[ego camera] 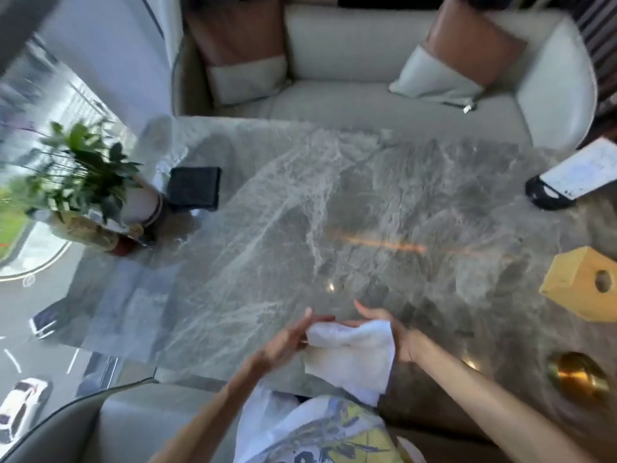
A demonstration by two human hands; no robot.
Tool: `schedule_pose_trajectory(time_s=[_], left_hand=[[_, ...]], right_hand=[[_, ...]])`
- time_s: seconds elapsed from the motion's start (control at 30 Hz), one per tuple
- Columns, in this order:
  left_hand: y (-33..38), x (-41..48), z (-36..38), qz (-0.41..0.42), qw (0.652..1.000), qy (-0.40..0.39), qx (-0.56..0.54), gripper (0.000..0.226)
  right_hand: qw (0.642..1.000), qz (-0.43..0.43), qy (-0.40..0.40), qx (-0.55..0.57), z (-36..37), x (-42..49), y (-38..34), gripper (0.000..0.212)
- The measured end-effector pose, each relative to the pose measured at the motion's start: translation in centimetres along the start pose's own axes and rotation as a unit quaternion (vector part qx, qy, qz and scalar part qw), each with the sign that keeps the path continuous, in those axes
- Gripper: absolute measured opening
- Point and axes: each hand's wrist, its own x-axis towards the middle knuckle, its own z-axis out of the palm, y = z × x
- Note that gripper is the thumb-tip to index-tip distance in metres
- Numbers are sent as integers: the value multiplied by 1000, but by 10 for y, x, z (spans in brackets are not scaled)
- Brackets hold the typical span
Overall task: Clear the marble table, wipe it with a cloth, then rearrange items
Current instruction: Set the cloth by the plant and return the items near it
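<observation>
Surface [300, 212]: grey marble with pale veining, glossy, an orange streak of reflected light across the middle. Centre bare. Along the left edge: potted plant [86, 175] in a pale pot, a black square pad [195, 188] just beside it. Right edge: a white card [581, 168] tilted on a black base, a yellow wooden block [584, 289] with a round hole, and a brass round object [579, 374] nearer the viewer.

Room: cream sofa [367, 51] across the far side with two brown-and-white cushions [460, 58]. Window at left, cars on a street far below. Picture blurred at the edges.

Hands: both over the near edge of the surface, close together. White cloth [350, 352] is held between them, hanging crumpled above the marble. Left hand [290, 339] has fingers extended along the cloth's left end; right hand [390, 332] grips the upper right corner, palm turned inward. Forearms bare.
</observation>
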Motion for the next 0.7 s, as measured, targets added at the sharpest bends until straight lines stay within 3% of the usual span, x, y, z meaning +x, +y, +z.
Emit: schedule_pose_trajectory(time_s=[0.07,0.13,0.17,0.43,0.57,0.7], left_hand=[[30,-11,-19,40,998,44,-29,61],[56,-27,-39,80,993,89,-27,56],[69,-35,-49,100,989,109,-23,52],[122,-78,-148,155,958,235,-55,34],[129,-86,-210,149,958,245,-14,36],[135,-86,-279,117,961,237,83,29]], right_hand=[[998,-51,-6,41,25,-10,-38,69],[984,-93,-134,77,49,-13,-68,78],[979,-91,-161,84,59,-11,-81,82],[963,-122,-201,133,131,40,-151,92],[984,-152,-96,12,164,83,-167,73],[978,-184,4,-98,191,129,-186,52]])
